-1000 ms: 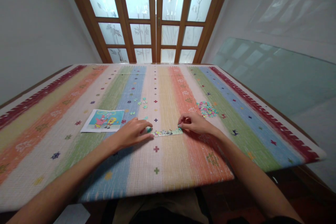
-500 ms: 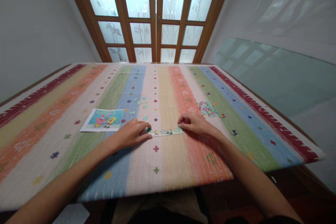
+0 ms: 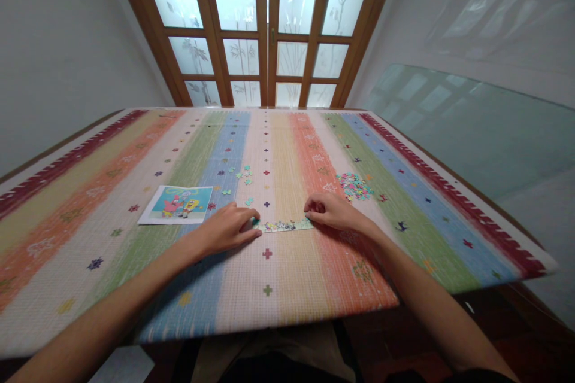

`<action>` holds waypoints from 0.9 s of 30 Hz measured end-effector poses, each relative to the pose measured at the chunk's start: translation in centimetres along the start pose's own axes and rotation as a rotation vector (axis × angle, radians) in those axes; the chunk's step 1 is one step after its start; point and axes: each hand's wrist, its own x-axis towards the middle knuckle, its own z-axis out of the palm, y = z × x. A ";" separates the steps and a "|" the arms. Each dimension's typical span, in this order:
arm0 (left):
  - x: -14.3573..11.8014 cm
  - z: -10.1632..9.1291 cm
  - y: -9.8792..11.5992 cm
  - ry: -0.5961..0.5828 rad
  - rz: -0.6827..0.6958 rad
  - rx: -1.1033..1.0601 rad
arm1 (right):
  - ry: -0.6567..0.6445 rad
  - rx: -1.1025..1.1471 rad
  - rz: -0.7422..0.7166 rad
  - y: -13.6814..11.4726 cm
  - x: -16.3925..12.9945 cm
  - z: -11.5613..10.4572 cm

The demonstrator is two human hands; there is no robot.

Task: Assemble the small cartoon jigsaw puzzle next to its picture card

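Head | left hand [image 3: 227, 228], right hand [image 3: 331, 211]: both pinch one puzzle strip [image 3: 284, 225] | one picture [image 3: 176, 204]

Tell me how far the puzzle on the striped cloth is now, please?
Early stage. Done: one short joined strip of pieces lies between the hands. In hand: the left hand rests at its left end, the right hand at its right end. Left: the heap of loose pieces and the scattered pieces remain unjoined; the reference picture shows far more.

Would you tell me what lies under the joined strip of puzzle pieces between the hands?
The joined strip lies flat on the striped tablecloth. The left hand covers its left end, the right hand touches its right end. What lies beneath the cloth is hidden.
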 end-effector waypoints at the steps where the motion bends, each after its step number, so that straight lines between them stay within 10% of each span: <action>1: 0.0 0.0 0.0 0.001 -0.002 0.000 | -0.002 -0.003 -0.001 0.0 0.0 0.0; 27: 0.0 0.3 0.0 -0.011 0.003 0.055 | -0.060 -0.047 0.047 -1.0 -0.5 -0.9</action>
